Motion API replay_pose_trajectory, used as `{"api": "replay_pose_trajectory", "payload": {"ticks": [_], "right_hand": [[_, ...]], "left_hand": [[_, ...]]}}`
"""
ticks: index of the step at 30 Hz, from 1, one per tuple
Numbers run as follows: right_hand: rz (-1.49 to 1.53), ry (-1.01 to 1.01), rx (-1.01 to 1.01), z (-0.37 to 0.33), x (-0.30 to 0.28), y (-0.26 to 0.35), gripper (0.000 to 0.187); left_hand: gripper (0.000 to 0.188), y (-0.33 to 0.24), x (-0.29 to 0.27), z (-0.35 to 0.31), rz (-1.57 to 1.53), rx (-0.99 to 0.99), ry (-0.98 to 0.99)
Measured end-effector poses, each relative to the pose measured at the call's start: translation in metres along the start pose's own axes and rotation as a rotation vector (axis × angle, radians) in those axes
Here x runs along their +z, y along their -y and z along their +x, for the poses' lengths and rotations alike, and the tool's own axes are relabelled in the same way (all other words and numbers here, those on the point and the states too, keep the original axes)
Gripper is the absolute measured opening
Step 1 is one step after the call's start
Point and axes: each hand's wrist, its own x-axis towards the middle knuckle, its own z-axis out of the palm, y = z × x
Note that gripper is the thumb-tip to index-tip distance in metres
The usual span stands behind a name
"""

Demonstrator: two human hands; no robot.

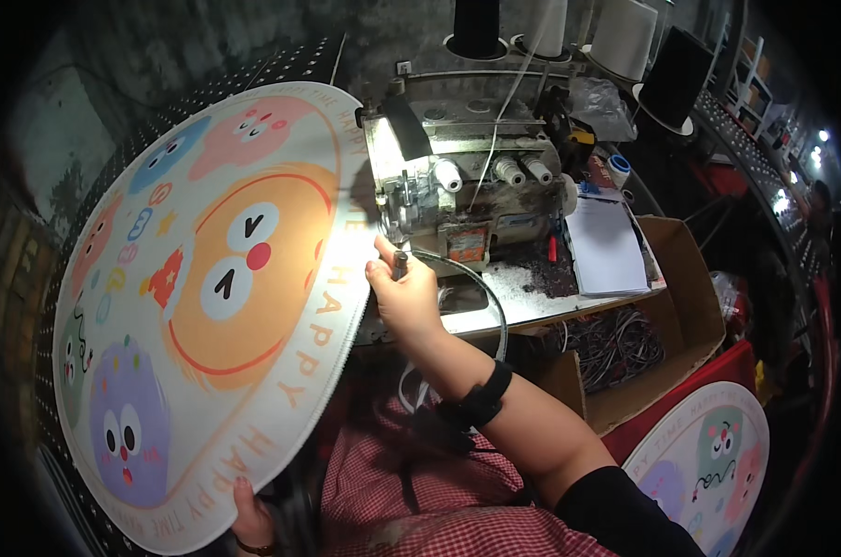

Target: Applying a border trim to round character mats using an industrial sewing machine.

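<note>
A round cartoon-printed mat lies tilted left of an overlock sewing machine, its right edge at the needle. The right hand presses closed on that edge; the left hand pinches the near rim. A brown cardboard box of cords sits right of the worktop.

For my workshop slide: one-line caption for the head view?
Right hand feeds a round cartoon mat into a sewing machine; left hand supports its lower edge.
</note>
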Motion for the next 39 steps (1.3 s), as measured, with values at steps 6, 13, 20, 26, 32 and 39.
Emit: {"api": "replay_pose_trajectory", "payload": {"ticks": [6, 13, 20, 26, 32, 39], "right_hand": [[-0.053, 0.186, 0.035, -0.021, 0.026, -0.001, 0.051], [0.242, 0.139, 0.208, -0.024, 0.013, 0.024, 0.065], [0.16, 0.286, 0.129, -0.052, -0.004, 0.028, 0.067], [0.08, 0.339, 0.091, -0.062, -0.016, 0.036, 0.065], [0.008, 0.372, 0.23, -0.069, -0.049, 0.052, 0.032], [0.314, 0.384, 0.661, -0.052, -0.041, 0.073, 0.046]], "left_hand": [[0.041, -0.017, -0.022, 0.019, -0.499, -0.211, -0.25], [0.084, -0.07, -0.036, 0.01, -0.65, -0.941, 0.463], [0.043, -0.217, 0.066, 0.128, 0.376, 0.184, 1.268], [0.032, -0.156, 0.239, 0.205, 0.676, 1.223, 0.929], [0.019, -0.15, 0.267, 0.229, 0.553, 0.953, 1.165], [0.031, -0.156, 0.243, 0.227, 0.041, 0.576, 1.185]]}}
